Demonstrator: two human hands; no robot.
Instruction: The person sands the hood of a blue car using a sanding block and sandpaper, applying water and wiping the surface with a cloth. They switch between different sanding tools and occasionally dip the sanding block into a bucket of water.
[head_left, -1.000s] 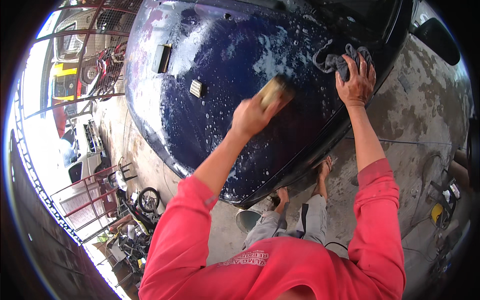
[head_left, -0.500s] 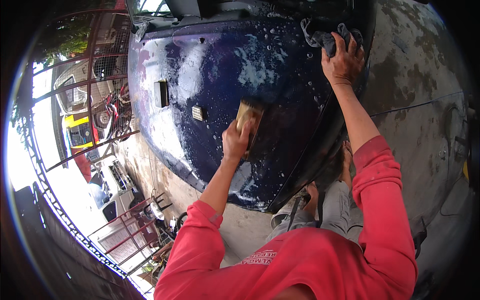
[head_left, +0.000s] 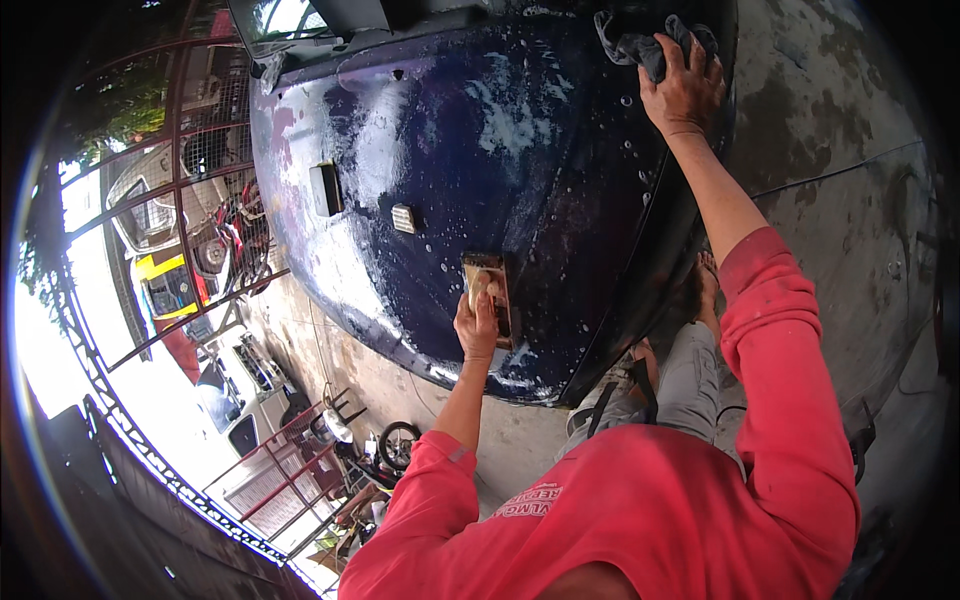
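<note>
My left hand is closed round a tan-brown sanding block, which lies flat on a dark blue car hood close to its front edge. Farther off, at the hood's right side, my right hand rests with bent fingers on a crumpled dark grey cloth. Water drops and whitish, scuffed patches cover the hood. To the left of the sanding block sit a small pale ribbed block and a dark rectangular block.
The windshield edges the hood at the far left. Beyond the left side stands a red metal fence with vehicles behind it. A motorbike wheel shows at the lower left. A thin cable crosses the stained concrete floor on the right.
My left hand has drawn the sanding block toward me along the hood. My right hand stays on the cloth. The whole view has shifted slightly.
</note>
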